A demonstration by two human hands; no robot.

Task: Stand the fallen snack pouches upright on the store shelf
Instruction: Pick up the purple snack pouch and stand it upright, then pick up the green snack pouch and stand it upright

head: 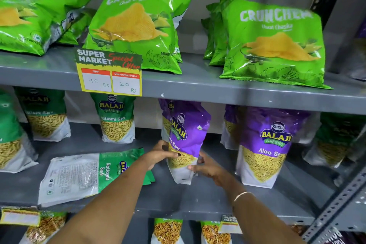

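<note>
On the middle shelf (pixel 198 200) a purple Aloo Sev pouch (pixel 188 134) stands nearly upright, tilted a little to the left, with its white base on the shelf. My left hand (pixel 162 154) grips its lower left side and my right hand (pixel 206 168) grips its lower right corner. To the left, a green and white Ratlami Sev pouch (pixel 79 174) lies flat on its face, back panel up, partly under my left forearm. Another purple Aloo Sev pouch (pixel 267 144) stands upright on the right.
Green Ratlami Sev pouches (pixel 116 121) stand at the back left of the middle shelf, and more purple ones behind. The upper shelf holds green Crunchem chip bags (pixel 136 24) and a yellow price tag (pixel 111 77). A perforated metal upright (pixel 336 204) borders the right.
</note>
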